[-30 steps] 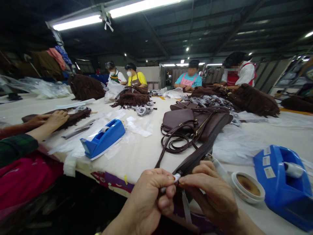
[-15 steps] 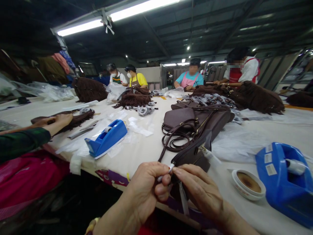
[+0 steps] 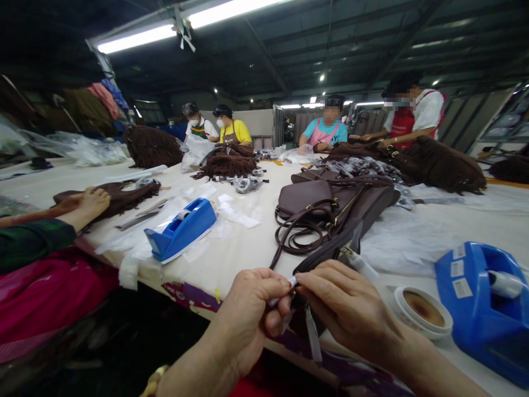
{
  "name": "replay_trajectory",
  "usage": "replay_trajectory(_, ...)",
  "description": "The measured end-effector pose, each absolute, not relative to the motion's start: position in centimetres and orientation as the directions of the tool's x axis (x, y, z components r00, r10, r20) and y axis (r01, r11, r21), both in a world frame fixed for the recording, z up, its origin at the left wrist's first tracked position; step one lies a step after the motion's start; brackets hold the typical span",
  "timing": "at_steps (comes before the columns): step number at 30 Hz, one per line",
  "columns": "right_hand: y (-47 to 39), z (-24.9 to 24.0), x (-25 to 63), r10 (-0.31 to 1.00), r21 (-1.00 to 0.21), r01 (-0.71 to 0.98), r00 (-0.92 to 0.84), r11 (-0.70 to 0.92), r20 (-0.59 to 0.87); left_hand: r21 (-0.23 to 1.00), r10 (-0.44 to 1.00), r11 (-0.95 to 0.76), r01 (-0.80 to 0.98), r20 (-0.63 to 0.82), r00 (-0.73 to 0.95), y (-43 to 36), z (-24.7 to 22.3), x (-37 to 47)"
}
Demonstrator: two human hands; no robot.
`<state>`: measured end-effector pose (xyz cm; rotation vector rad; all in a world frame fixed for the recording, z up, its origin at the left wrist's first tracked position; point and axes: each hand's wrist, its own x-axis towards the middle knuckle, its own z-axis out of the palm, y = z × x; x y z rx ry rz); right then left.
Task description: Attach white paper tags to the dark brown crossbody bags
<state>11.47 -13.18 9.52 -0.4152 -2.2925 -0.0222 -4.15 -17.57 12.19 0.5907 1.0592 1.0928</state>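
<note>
In front of me, at the table's near edge, my left hand (image 3: 252,309) is closed in a pinch on a small white wrapping (image 3: 293,280). It sits by the end of a dark brown handbag (image 3: 316,260). The fingertips of my right hand (image 3: 351,303) meet the left ones at this wrapping and press on it from the right. What lies inside the wrapping is hidden by my fingers. Below them a pale wrapped strip (image 3: 313,336) hangs down. Behind my hands lie more brown leather bags (image 3: 306,198) with long looped straps (image 3: 303,234).
Blue tape dispensers stand left (image 3: 182,229) and right (image 3: 475,309). Beside the right one is a round white tub (image 3: 424,311) with brown contents. A co-worker's hand (image 3: 93,203) rests on a brown fringed piece at left. Several people work across the table.
My right hand has risen slightly, and its fingers reach further over the wrapping. My left hand keeps its pinch. The co-worker's hand at left has moved a little left.
</note>
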Motion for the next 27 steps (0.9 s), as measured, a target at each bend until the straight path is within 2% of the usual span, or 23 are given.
replay_trajectory(5,-12.7,10.9,11.7,0.157,0.159,0.337,-0.741,0.928,0.653,0.841,0.918,0.383,-0.383,-0.394,0.053,-17.7,12.0,-4.2)
replay_trajectory(9,-12.6,11.0,11.6,0.058,0.265,0.302,-0.752,0.916,0.657,0.814,0.905,0.412,-0.41,-0.419,0.076,-17.9,11.9,-3.9)
replay_trajectory(13,-12.3,9.6,11.5,-0.003,0.32,0.316,-0.708,0.893,0.706,0.784,0.9,0.413,-0.464,-0.428,0.079,-18.2,11.5,-3.4)
replay_trajectory(19,-12.2,7.7,11.1,-0.008,0.318,0.384,-0.628,0.867,0.778,0.763,0.9,0.429,-0.484,-0.405,0.159,-18.2,9.2,-3.2)
replay_trajectory(23,-12.3,7.5,10.7,0.004,0.309,0.424,-0.593,0.851,0.805,0.762,0.934,0.333,-0.555,-0.345,0.087,-18.0,7.8,-3.0)
replay_trajectory(27,-12.3,8.1,11.0,-0.004,0.324,0.42,-0.606,0.848,0.795,0.738,0.926,0.325,-0.591,-0.376,0.04,-18.0,7.6,-2.9)
